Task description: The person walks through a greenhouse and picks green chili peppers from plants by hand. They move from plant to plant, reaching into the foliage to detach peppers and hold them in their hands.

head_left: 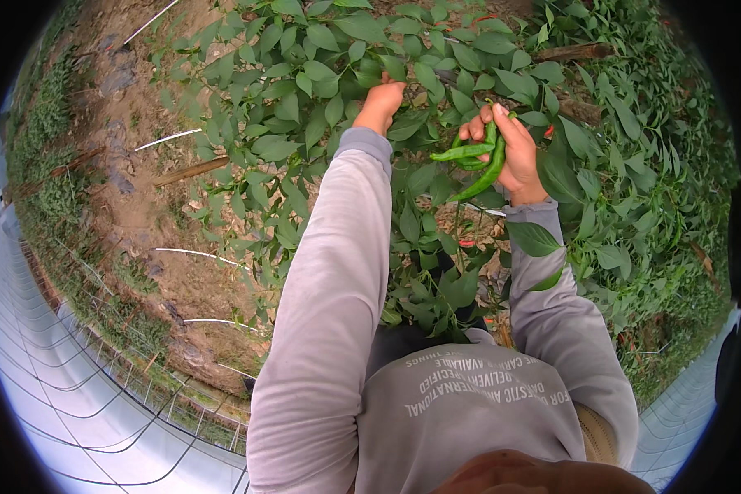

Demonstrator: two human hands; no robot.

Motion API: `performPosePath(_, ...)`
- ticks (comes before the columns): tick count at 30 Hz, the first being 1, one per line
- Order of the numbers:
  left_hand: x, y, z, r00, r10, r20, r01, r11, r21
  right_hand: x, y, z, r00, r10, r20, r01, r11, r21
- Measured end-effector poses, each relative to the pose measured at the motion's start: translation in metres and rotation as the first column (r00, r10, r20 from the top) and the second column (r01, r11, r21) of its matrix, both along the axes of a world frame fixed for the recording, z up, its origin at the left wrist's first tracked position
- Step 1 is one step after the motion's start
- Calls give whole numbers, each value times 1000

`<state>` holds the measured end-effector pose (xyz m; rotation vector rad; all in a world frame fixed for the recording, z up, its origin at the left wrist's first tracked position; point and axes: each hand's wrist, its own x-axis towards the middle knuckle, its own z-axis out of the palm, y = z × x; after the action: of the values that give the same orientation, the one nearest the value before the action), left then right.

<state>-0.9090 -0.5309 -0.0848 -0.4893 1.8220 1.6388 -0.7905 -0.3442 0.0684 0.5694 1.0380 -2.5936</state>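
My left hand (383,104) reaches into the leaves of a pepper plant (321,80); its fingertips are hidden among the foliage, so what they touch cannot be told. To its right, a little lower, my right hand (514,148) is closed around several long green chili peppers (493,170). Their stems lie near the thumb and fingertips, and their bodies hang down and to the left. Leaves surround both hands. A small red pepper (466,243) shows low between my forearms, and a bit of red (549,131) appears just right of my right hand.
Wooden stakes (191,171) stick out beside the plants, one (574,52) at upper right. Thin white rods (168,139) cross the bare soil path (142,216) on the left. Dense pepper foliage (642,185) fills the right side. A greenhouse wall with hoops (86,426) curves along the lower left.
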Motion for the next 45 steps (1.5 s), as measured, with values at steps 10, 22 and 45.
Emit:
performPosePath(10,79,-41,6,997,-27,-69,43,969,244,-44,3,-65,822,367,435,-566,608,557)
performPosePath(22,98,-58,-21,727,-282,-626,286,953,-98,-43,-44,-93,716,694,72,-154,56,986)
performPosePath(45,67,-28,-2,982,16,-187,1,996,90,42,-3,11,996,-48,-77,89,664,742)
